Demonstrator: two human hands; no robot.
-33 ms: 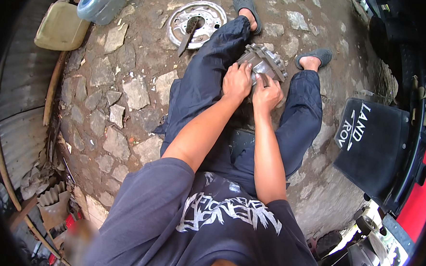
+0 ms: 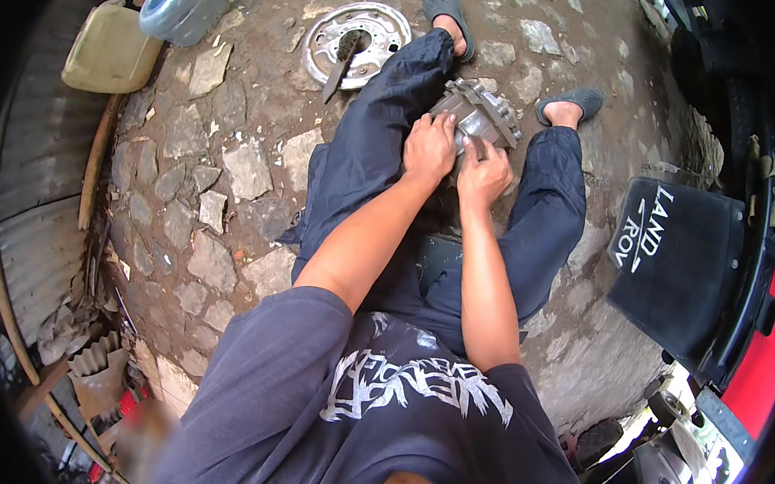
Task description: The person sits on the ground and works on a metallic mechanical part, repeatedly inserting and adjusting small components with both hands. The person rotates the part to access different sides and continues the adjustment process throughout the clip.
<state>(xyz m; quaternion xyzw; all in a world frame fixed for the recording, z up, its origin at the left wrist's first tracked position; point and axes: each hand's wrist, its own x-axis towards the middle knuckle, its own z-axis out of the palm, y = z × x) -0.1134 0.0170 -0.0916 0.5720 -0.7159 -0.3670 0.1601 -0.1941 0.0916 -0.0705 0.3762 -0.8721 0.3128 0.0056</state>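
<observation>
Between my lower legs is a grey metal brake caliper (image 2: 480, 117), with bolt-like knobs along its far and right edges. My left hand (image 2: 429, 146) is closed over its near left side, fingers bent onto the metal. My right hand (image 2: 485, 173) grips the near right side, its thumb and fingers pressed on the face. Whether a small item sits under the right fingertips cannot be made out. The caliper's underside is hidden by my hands.
Beyond my left knee lies a round silver metal plate (image 2: 379, 33) with a dark long-handled brush-like tool (image 2: 342, 69) across it. A yellowish jerrycan (image 2: 113, 51) and blue plastic jug (image 2: 182, 8) stand far left. A black mudflap (image 2: 685, 258) hangs at right, on stone paving (image 2: 247, 166).
</observation>
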